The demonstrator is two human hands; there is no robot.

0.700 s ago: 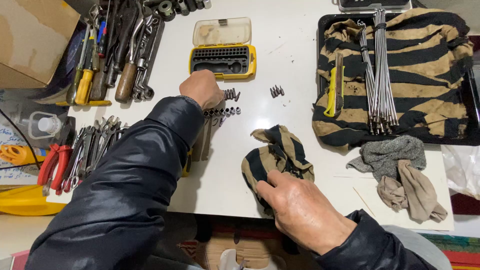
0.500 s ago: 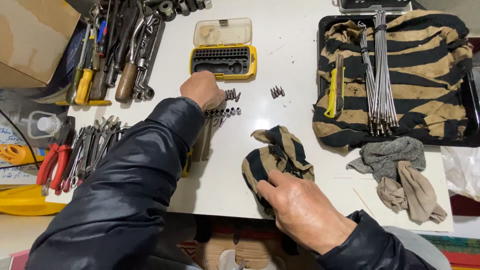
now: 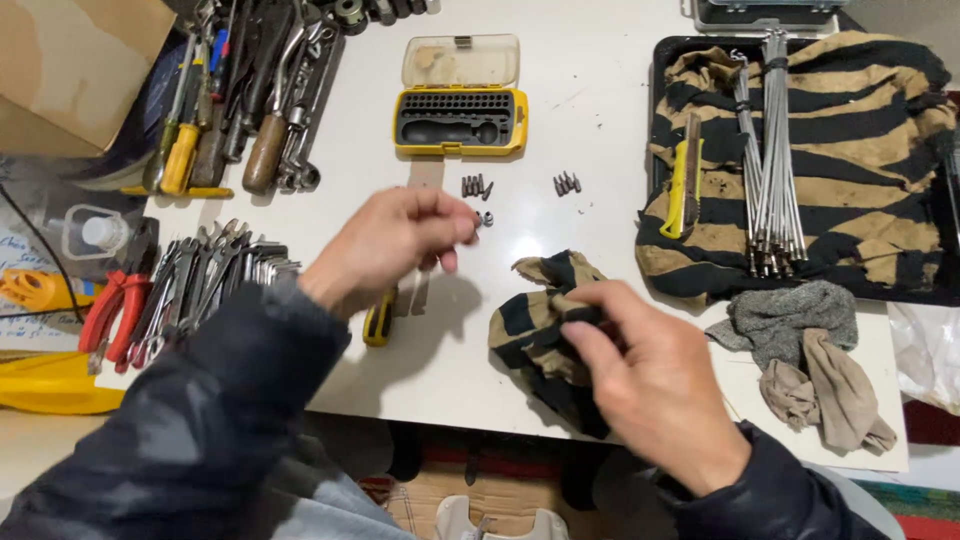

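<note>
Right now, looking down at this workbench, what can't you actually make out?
- Left hand: motion blur hides what its fingertips pinch, if anything.
- Right hand: it covers part of the striped rag, so its grip is unclear.
- Small bits: too tiny to tell their tips.
- Yellow case: contents too small to make out.
- Cardboard box: cut off by the picture's edge.

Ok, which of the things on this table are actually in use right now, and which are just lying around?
In use:
left hand, pinching a small bit
right hand, gripping the striped rag
loose bits
open yellow bit case

Lying about:
bundle of metal rods
grey cloths
pliers
screwdrivers
</note>
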